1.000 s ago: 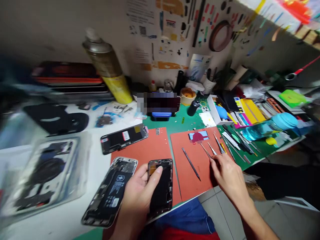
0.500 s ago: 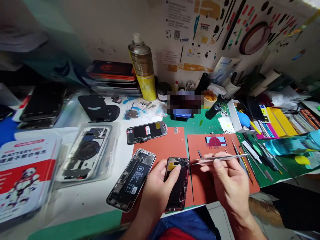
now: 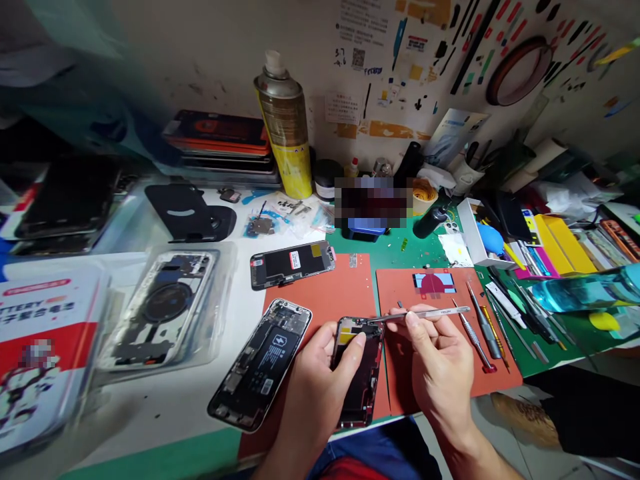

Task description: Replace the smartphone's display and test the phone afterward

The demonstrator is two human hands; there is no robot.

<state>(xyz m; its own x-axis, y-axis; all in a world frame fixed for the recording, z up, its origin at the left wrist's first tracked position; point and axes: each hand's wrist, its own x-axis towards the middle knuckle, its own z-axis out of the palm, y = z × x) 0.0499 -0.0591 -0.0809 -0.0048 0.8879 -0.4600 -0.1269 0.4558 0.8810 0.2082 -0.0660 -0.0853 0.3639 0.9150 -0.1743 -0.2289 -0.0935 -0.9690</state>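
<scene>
My left hand (image 3: 325,373) grips a dark phone screen assembly (image 3: 361,387) by its upper left side, the thumb lying across its face. Pinched in my right hand (image 3: 443,367) is a pair of metal tweezers (image 3: 435,313), their tips at the top edge of that assembly. Whether the tips hold any part is too small to tell. Just left of my left hand lies an opened phone body (image 3: 263,363) with its black battery showing. A second screen assembly (image 3: 293,265), bearing a white and red label, rests farther back.
An orange-red mat (image 3: 405,380) covers the front of the bench, with screwdrivers (image 3: 473,327) at its right. A spray can (image 3: 287,133) stands by the wall. At left are a phone back housing (image 3: 160,307) and a black stand (image 3: 187,213). A teal bottle (image 3: 585,290) lies right.
My right hand has moved left, bringing the tweezers' tips from beside the screen assembly to its top edge. My left hand keeps its hold. The camera view has shifted slightly.
</scene>
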